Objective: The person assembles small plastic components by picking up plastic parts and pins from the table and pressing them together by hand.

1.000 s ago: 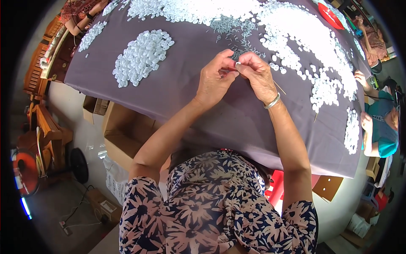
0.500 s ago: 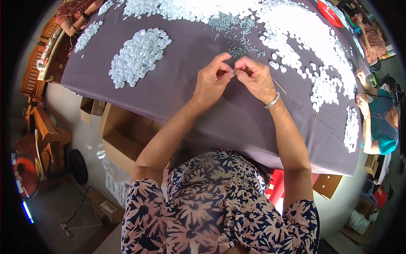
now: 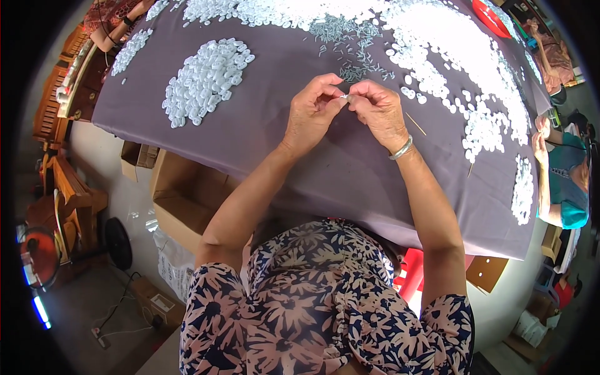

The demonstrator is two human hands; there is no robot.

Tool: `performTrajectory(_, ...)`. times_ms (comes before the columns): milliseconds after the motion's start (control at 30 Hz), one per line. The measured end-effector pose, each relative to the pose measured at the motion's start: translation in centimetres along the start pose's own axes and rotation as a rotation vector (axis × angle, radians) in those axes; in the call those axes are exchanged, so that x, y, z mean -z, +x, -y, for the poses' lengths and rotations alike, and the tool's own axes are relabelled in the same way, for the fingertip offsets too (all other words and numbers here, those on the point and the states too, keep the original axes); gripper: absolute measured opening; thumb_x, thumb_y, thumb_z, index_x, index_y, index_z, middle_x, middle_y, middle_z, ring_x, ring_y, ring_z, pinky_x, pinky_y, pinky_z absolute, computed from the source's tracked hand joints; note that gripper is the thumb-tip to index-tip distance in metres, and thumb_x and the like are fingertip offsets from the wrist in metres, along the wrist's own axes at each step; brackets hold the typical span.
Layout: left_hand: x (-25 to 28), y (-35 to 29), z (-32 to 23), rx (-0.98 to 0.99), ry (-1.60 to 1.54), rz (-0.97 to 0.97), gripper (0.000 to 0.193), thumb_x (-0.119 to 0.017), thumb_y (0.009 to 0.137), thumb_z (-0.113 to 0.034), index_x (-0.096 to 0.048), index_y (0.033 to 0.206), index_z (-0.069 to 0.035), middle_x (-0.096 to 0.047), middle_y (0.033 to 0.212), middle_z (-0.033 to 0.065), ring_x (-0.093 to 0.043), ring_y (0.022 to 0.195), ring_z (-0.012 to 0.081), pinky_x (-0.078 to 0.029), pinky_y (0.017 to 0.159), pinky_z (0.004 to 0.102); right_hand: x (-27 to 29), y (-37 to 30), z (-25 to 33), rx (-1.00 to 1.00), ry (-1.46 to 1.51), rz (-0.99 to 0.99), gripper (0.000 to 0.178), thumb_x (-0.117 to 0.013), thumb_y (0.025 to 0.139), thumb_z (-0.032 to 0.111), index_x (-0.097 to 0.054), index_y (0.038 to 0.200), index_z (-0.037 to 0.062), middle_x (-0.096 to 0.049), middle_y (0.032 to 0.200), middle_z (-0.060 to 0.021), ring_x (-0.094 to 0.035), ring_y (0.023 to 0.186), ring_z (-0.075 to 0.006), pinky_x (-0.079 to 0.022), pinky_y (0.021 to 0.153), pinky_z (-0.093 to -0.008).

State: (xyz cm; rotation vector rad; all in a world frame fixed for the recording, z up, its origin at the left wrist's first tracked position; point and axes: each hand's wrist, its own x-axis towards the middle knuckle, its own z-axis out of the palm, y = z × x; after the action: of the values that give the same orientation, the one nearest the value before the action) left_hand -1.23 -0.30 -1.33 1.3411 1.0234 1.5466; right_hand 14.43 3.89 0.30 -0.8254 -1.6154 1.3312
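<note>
My left hand (image 3: 312, 112) and my right hand (image 3: 379, 109) meet above the table, both pinched closed at the fingertips. Between them is a small white piece (image 3: 344, 97), mostly covered by the fingers. Just beyond my hands lie many small grey pins (image 3: 355, 70) in a loose scatter. A heap of white oval plastic pieces (image 3: 209, 81) sits to the left. More white pieces (image 3: 484, 128) spread across the far side and the right. Beside my right wrist, which wears a silver bangle (image 3: 402, 148), rests a thin tan stick (image 3: 416, 124).
A dark purple-grey cloth (image 3: 350, 181) covers the table. A red tray (image 3: 490, 19) stands far right. Below the left edge is an open cardboard box (image 3: 187, 200). Other people's hands (image 3: 541, 140) work at the right edge; another person's arm (image 3: 115, 34) shows at far left.
My hands have moved slightly away from me, still pinched together. The small white piece shows a little more. The hands of the person at the right edge have come closer together.
</note>
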Motion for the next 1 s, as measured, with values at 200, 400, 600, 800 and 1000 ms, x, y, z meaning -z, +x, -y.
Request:
performTrajectory(200,0.5,0.2,-0.2,0.085,-0.012,-0.016,0.032,-0.064,0.086,0.000,-0.055,0.117,-0.003,-0.064,0.089,0.0016,-0.058,0.079,0.0065,-0.047,0.065,0.0216,0.0,0.2,0.6,-0.022,0.030,0.032,0.006,-0.059,0.089,0.003,-0.064,0.087,0.0043,-0.059,0.071,0.0028,-0.045,0.056,-0.0004,-0.034,0.047,-0.0166)
performTrajectory(400,0.1,0.3,-0.3,0.020,0.110,-0.108,0.033,-0.064,0.084,0.003,-0.052,0.115,-0.003,-0.063,0.084,0.0009,-0.054,0.071,0.0053,-0.046,0.066,0.0211,4.6,1.7,0.0,0.157,-0.180,-0.092,0.003,-0.063,0.089,0.006,-0.065,0.088,0.0047,-0.060,0.077,0.0054,-0.044,0.065,-0.0001,-0.037,0.056,-0.0171)
performTrajectory(600,0.2,0.3,0.1,-0.006,0.222,-0.126,0.036,-0.064,0.083,0.002,-0.051,0.116,-0.003,-0.063,0.080,0.0022,-0.054,0.070,0.0057,-0.047,0.067,0.0214,5.4,1.3,1.1,0.110,-0.550,0.118,0.006,-0.068,0.082,0.003,-0.064,0.086,0.0035,-0.057,0.075,0.0028,-0.049,0.065,-0.0054,-0.042,0.060,-0.0222)
performTrajectory(800,-0.5,0.1,0.0,0.013,0.192,-0.041,0.038,-0.064,0.082,0.002,-0.050,0.117,-0.002,-0.063,0.080,0.0017,-0.054,0.070,0.0055,-0.048,0.068,0.0223,4.1,1.1,1.4,0.152,-0.971,0.185,0.007,-0.069,0.077,0.004,-0.062,0.079,0.0050,-0.056,0.071,-0.0039,-0.059,0.062,-0.0169,-0.047,0.057,-0.0297)
performTrajectory(1000,-0.5,-0.1,-0.2,0.052,0.201,0.059,0.044,-0.065,0.083,0.002,-0.046,0.122,-0.003,-0.061,0.082,-0.0014,-0.052,0.072,0.0034,-0.044,0.065,0.0188,4.6,1.2,0.4,0.000,-0.272,0.039,0.009,-0.059,0.087,-0.001,-0.057,0.080,0.0035,-0.053,0.078,0.0077,-0.044,0.067,-0.0012,-0.037,0.057,-0.0189)
